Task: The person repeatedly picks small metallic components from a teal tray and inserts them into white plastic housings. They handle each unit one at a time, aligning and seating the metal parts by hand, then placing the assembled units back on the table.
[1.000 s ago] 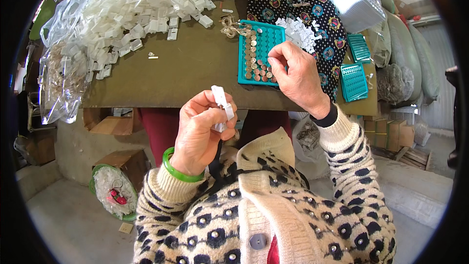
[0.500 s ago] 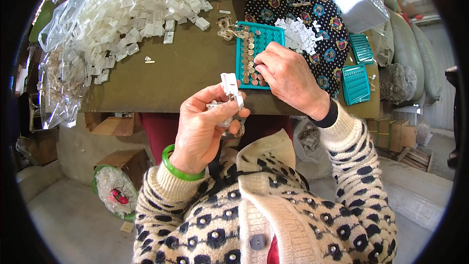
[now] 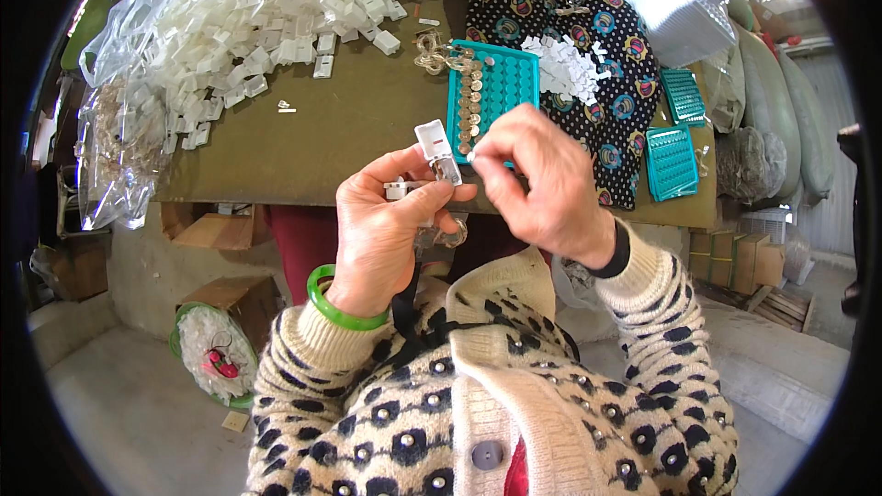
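My left hand (image 3: 378, 225), with a green bangle at its wrist, holds a small white hinged plastic case (image 3: 432, 140) with its lid tipped up. A second white piece (image 3: 396, 190) is tucked among its fingers, and clear loops of wire (image 3: 450, 234) hang below. To the right, my right hand (image 3: 548, 186) pinches a small pale round piece (image 3: 471, 156) between thumb and forefinger, close beside the open case. Behind it lies a teal tray (image 3: 537, 73) of round pockets, with coin-like metal discs (image 3: 475, 96) along its left side; its near right part is hidden by my hand.
A big heap of white plastic cases (image 3: 266, 23) covers the table's far left. Bundled wires (image 3: 439, 53) touch the tray's left edge. Small white pieces (image 3: 568, 69) lie on a dotted black cloth (image 3: 625, 101). More teal trays (image 3: 672, 163) are stacked at right.
My right hand has moved back from the tray's discs toward the case, now with a small round piece in its pinch. My left hand has turned the case slightly.
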Tool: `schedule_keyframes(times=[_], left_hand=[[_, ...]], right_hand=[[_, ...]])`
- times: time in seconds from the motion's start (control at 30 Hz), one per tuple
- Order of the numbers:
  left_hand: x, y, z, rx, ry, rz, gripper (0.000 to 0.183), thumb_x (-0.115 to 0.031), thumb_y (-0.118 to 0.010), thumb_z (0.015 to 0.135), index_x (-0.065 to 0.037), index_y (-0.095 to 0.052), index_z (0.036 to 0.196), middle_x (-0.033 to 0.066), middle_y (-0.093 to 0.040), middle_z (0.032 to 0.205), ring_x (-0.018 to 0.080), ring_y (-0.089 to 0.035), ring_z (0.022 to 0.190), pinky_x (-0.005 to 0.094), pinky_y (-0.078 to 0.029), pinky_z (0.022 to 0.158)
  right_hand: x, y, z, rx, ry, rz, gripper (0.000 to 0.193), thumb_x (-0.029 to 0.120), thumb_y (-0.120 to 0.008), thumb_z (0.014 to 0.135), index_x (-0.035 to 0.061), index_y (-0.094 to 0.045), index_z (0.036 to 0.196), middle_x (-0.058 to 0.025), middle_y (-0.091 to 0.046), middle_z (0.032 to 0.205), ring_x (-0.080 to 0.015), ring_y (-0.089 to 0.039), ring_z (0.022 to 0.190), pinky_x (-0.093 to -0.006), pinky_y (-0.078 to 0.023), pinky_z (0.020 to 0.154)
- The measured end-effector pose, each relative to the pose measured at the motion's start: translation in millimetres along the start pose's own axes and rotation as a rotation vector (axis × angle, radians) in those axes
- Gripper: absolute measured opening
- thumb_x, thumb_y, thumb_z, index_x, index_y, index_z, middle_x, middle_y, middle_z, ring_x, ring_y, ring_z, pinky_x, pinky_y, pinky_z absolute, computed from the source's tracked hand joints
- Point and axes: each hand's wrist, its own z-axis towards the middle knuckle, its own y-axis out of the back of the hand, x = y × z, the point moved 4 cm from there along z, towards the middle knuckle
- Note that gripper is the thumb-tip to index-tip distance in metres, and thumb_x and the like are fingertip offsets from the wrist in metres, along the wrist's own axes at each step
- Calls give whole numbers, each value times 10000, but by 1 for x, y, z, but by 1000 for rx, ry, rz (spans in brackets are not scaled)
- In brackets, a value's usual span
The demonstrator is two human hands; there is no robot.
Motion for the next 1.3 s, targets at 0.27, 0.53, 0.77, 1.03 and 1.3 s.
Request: schedule_keyframes(times=[0.27,0.53,0.77,1.03,1.3], left_hand=[[4,-7,-6,5,-7,35,306,109,-676,800,67,-641,1102,95,-649,863,167,-656,627,247,-541,517],[7,-11,-12,40,18,85,281,85,-654,833,82,-631,1113,111,-663,898,172,-682,706,246,-555,532],[17,-6,-16,84,77,55,302,63,-680,832,80,-626,1129,101,-663,872,179,-684,719,245,-549,536],[23,1,-12,70,135,-23,164,11,-678,868,58,-618,1013,94,-657,805,139,-652,619,217,-469,445],[17,2,-5,74,165,-90,151,-14,-670,876,32,-608,1006,120,-676,904,147,-658,637,206,-421,422]], right_hand=[[20,-8,-12,58,111,-238,264,13,-664,684,-39,-601,935,-103,-504,840,-252,-561,742,-336,-488,597],[21,-1,-22,-45,-24,-64,272,-127,-676,758,-10,-633,1000,-139,-606,878,-259,-631,718,-324,-529,607],[24,-9,-39,-3,-56,-47,284,-80,-673,687,-38,-593,956,-130,-566,911,-273,-599,761,-348,-527,635],[5,7,-34,-73,-84,-90,151,-89,-656,803,-18,-619,932,-141,-610,864,-278,-620,721,-340,-504,608],[-34,-7,-16,90,-85,-459,117,17,-663,748,30,-583,832,-84,-506,835,-260,-544,777,-354,-467,669]])
